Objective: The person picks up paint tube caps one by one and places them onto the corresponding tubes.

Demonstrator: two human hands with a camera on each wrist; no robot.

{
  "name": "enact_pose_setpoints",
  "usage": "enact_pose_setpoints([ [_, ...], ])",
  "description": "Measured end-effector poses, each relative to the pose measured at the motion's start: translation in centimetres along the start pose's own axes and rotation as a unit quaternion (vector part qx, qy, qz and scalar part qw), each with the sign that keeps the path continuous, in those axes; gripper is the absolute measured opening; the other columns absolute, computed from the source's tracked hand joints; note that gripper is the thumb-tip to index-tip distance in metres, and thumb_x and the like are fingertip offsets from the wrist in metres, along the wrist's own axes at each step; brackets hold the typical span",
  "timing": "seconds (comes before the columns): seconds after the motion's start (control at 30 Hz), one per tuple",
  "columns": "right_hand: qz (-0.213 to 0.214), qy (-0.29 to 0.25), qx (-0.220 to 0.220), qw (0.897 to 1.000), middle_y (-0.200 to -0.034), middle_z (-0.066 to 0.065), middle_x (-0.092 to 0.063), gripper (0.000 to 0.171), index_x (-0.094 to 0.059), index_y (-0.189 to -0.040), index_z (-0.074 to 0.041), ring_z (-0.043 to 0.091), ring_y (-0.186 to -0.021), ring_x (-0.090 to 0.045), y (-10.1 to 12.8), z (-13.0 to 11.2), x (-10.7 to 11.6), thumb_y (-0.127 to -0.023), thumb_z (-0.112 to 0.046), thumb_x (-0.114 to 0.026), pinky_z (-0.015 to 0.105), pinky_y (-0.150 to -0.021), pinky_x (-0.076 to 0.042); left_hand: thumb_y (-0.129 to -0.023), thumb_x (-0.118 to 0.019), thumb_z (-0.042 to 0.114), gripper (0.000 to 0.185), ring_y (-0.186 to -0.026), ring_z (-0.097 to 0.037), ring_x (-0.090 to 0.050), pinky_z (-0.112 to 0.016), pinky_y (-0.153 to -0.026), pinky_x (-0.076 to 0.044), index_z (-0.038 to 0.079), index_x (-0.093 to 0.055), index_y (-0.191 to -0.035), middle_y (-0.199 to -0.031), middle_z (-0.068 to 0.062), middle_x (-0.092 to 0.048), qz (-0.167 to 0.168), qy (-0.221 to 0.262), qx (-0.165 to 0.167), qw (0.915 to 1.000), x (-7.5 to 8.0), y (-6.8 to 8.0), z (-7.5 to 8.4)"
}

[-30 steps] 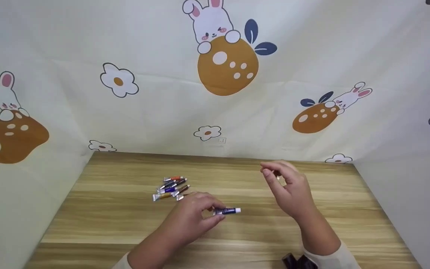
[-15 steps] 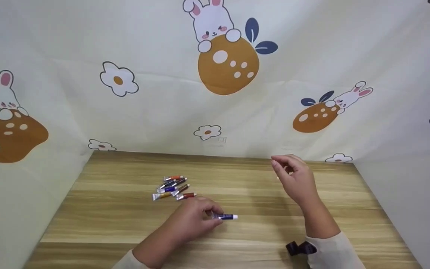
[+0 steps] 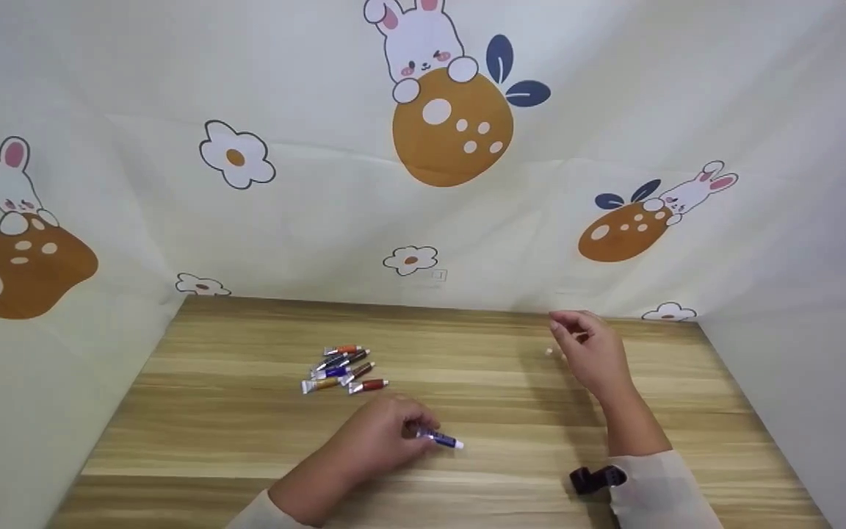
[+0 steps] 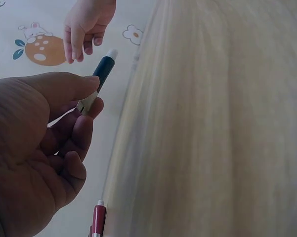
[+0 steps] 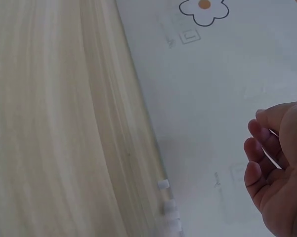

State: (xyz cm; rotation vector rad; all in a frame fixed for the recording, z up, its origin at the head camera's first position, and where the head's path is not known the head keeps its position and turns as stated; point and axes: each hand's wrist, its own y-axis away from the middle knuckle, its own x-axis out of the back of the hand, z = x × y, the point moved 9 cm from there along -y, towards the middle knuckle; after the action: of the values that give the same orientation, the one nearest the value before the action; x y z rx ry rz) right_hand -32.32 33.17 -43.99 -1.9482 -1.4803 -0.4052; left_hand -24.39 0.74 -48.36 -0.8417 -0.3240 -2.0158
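Note:
Between thumb and fingers my left hand (image 3: 391, 432) pinches a small dark blue paint tube (image 3: 443, 440) by its flat silver end. The tube's white cap points right, and in the left wrist view the tube (image 4: 105, 71) slants upward from the fingertips. To the right and farther back, my right hand (image 3: 592, 353) hovers over the table with its fingers loosely bent. Nothing shows between those fingers in the right wrist view, where the hand (image 5: 281, 158) is at the right edge. Small white pieces (image 5: 163, 184) lie on the table below it, partly hidden in the head view.
Several paint tubes, among them a red tube (image 3: 370, 386), an orange tube (image 3: 342, 350) and a yellow-ochre tube (image 3: 322, 385), lie in a loose pile at the back left of the wooden table (image 3: 247, 441). A printed cloth (image 3: 305, 220) encloses the back and sides.
My left hand has moved slightly toward me, uncovering the red tube; the blue tube's cap end has swung nearer to me. My right hand has moved right, revealing a white piece beside it.

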Motion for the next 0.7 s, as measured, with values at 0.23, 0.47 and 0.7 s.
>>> enact_pose_setpoints([
  [0.23, -0.010, 0.004, -0.044, 0.999, -0.115, 0.010, -0.076, 0.026, -0.077, -0.125, -0.010, 0.014, -0.104, -0.063, -0.4, 2.6, 0.3, -0.106, -0.026, -0.070, 0.015, -0.084, -0.050, -0.086, -0.087, 0.016, 0.014, -0.086, 0.000, -0.063, -0.021, -0.079, -0.054, 0.021, -0.081, -0.097, -0.095, 0.011, -0.075, -0.020, 0.004, 0.013, 0.9997, -0.6, 0.0, -0.3],
  [0.47, -0.009, -0.020, -0.124, 0.992, -0.122, 0.011, -0.075, 0.033, -0.075, -0.130, -0.012, 0.017, -0.106, -0.060, -0.4, 5.4, 1.0, -0.105, -0.033, -0.070, 0.017, -0.082, -0.051, -0.085, -0.088, 0.014, 0.012, -0.079, 0.001, -0.058, -0.020, -0.074, -0.050, 0.022, -0.079, -0.090, -0.085, 0.013, -0.069, -0.038, 0.001, 0.016, 0.9992, -1.2, 0.4, -0.3],
  [0.7, -0.024, -0.041, -0.167, 0.985, -0.132, 0.012, -0.074, 0.040, -0.071, -0.136, -0.008, 0.011, -0.103, -0.063, -0.3, 7.4, 1.0, -0.104, -0.031, -0.070, 0.018, -0.078, -0.054, -0.085, -0.087, 0.014, 0.013, -0.075, 0.001, -0.055, -0.019, -0.070, -0.047, 0.020, -0.078, -0.090, -0.082, 0.012, -0.067, -0.043, -0.013, 0.006, 0.9990, -1.6, 0.6, -0.2],
])
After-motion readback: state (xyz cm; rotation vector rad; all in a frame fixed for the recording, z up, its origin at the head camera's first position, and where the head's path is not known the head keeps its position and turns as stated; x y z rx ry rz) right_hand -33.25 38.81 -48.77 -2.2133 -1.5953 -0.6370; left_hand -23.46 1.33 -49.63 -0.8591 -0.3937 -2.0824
